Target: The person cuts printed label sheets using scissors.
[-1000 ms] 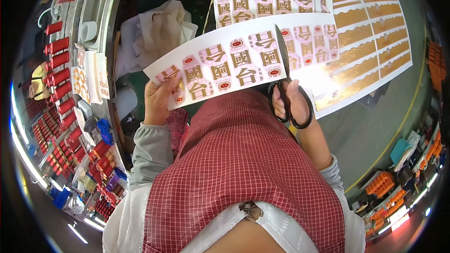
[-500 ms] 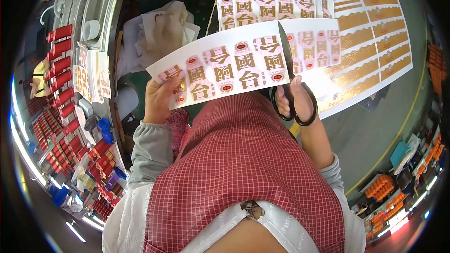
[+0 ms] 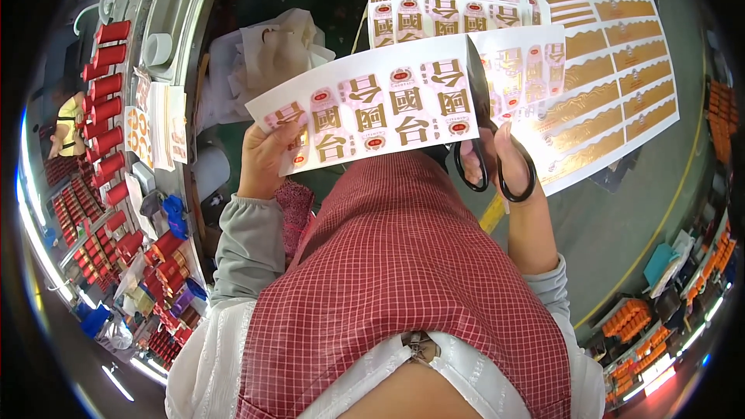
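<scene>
A white sheet of gold and pink printed labels (image 3: 365, 112) is held up in front of my apron. My left hand (image 3: 266, 157) pinches its left end, thumb on the printed face. At the sheet's right edge, black-handled scissors (image 3: 479, 85) stand with blades pointing away from me. My right hand (image 3: 514, 159) grips them, thumb in one loop and fingers in the other, the loops spread apart. To the right of the blades is another piece with the same labels (image 3: 528, 66); whether it is joined to the held sheet is hidden.
Beyond lie more label sheets (image 3: 446, 14), overlapping large sheets of gold wavy-edged labels (image 3: 621, 58). Crumpled pale paper (image 3: 281, 50) sits left of them. A metal-edged bench with red cylinders (image 3: 101, 112) runs along the left. Racks of orange items (image 3: 625, 318) stand at the right.
My right hand has shifted slightly to the right, and the scissor loops have spread further apart. The held sheet has moved slightly right; my left hand keeps its pinch.
</scene>
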Available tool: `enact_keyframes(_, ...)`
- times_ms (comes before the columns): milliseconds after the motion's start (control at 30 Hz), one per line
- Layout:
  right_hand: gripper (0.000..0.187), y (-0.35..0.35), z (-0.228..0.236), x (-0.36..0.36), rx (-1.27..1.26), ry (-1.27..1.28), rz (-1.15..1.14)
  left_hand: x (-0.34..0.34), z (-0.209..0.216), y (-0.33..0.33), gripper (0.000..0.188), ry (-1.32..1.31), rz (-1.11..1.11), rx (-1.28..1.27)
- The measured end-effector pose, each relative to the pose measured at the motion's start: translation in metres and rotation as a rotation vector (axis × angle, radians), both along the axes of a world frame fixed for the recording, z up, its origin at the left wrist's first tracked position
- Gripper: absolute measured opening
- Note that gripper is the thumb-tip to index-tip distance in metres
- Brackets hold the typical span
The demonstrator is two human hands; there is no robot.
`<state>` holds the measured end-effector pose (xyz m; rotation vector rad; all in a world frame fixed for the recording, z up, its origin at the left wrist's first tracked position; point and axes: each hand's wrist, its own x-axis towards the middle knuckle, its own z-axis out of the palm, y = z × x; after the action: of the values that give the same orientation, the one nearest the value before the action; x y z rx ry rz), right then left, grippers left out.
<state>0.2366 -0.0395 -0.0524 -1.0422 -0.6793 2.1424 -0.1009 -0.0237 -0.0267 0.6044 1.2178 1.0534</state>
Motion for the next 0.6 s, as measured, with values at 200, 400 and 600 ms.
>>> enact_keyframes(200,0.067,-0.009,0.008,0.002,-0.078,-0.004,-0.03,-0.01,0.008,0.004,0.02,0.079,-0.12,-0.03)
enact_keyframes(400,0.065,0.007,0.01,-0.01,-0.017,0.025,-0.037,-0.007,0.005,0.007,0.021,0.026,-0.119,-0.064)
enact_keyframes(600,0.056,0.017,0.004,-0.007,-0.199,-0.103,-0.168,0.001,0.01,0.03,0.018,0.087,-0.165,-0.104)
